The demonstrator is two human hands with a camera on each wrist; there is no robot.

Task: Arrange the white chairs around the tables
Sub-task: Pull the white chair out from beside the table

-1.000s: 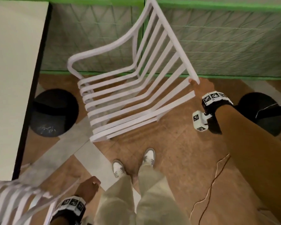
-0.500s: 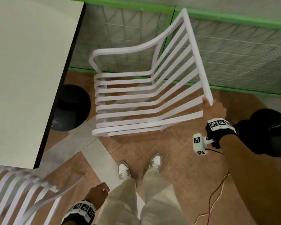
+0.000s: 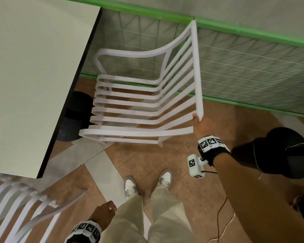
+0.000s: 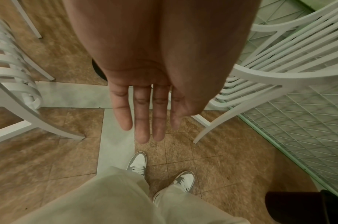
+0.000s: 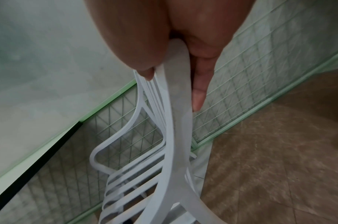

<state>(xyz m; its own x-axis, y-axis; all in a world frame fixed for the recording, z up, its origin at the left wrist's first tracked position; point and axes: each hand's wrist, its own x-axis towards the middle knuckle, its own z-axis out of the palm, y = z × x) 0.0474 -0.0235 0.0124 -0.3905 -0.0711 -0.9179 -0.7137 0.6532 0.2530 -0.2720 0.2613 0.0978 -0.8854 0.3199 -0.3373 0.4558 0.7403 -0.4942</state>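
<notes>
Right hand (image 3: 203, 127) gripped the near top corner of the white chair's (image 3: 139, 109) backrest, thumb on the inner face and fingers (image 5: 199, 84) laid along the outer face of the rail. Holding at that corner likely gave leverage to swing and steer the whole frame with one arm.

Chair stood between the counter (image 3: 33, 76) and the green mesh fence (image 3: 253, 71), seat front turned toward the counter edge and just beside it, backrest away. Whether all legs sat flat on the tiled floor (image 3: 147, 165) could not be told; the rear leg near the hand appeled down.

Left hand (image 4: 145, 106) hung at the person's side, fingers straight and relaxed, holding nothing. It was probably kept free because one hand sufficed for a light slatted chair.

A second white chair (image 3: 16, 207) sat at the counter's near corner, lower left in the head view. Black round pedestal base (image 3: 77, 116) showed under the counter, close to the chair's front. Judged stage: final nudging of this chair into its place.
</notes>
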